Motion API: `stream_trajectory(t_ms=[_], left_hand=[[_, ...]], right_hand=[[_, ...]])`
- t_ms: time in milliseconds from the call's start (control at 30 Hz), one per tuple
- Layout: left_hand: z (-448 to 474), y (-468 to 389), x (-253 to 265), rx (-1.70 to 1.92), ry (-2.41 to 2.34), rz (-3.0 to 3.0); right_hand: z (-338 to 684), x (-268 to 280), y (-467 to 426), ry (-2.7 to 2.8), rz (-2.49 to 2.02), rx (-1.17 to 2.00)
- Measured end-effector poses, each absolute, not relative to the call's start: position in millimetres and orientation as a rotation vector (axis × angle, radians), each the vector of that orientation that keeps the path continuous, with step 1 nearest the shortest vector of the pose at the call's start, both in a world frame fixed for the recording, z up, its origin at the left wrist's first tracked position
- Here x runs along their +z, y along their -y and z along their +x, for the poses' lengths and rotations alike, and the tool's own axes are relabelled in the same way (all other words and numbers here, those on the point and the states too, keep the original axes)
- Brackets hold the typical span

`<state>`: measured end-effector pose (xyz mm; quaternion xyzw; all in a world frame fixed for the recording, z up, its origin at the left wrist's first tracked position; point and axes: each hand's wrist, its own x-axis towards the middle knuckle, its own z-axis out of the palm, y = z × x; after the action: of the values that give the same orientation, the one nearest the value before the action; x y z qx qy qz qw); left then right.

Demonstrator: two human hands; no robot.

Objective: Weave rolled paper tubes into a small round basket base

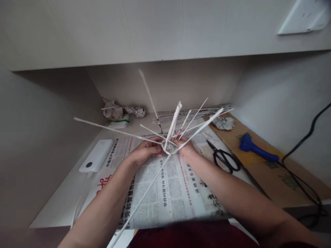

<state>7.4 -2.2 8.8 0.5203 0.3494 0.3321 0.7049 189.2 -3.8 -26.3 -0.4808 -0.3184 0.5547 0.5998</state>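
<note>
Between my hands is a small round woven paper base, held above the newspaper. Several rolled paper sticks fan out from it; a thick one points up and away, and a long thin one runs down toward my body. My left hand grips the base's left edge, its fingers curled under and behind. On the other side my right hand is closed on the right edge, near the foot of a slanting stick. Some fingertips are hidden behind the weaving.
A newspaper covers the desk. Black scissors and a blue glue gun with a black cord lie right, the gun on cardboard. A white power bank is left. Paper sticks lie behind, below an overhanging panel.
</note>
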Motion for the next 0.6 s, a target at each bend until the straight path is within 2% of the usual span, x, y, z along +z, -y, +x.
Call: stream_trajectory(t_ms=[133,333,600], left_hand=[[6.2,-3.5,3.4,0.856,-0.896,1.078],[12.5,-7.6,-9.1,0.812,-0.978,1.118],[19.7,-8.6,-17.1,0.938,-1.074,1.242]], right_hand=[[192.4,-22.6,2.5,0.594,-1.108,1.415],[187.6,-24.7,10.6,0.878,-1.226,1.256],[185.7,-32.0,11.3,1.155,-1.292,1.034]])
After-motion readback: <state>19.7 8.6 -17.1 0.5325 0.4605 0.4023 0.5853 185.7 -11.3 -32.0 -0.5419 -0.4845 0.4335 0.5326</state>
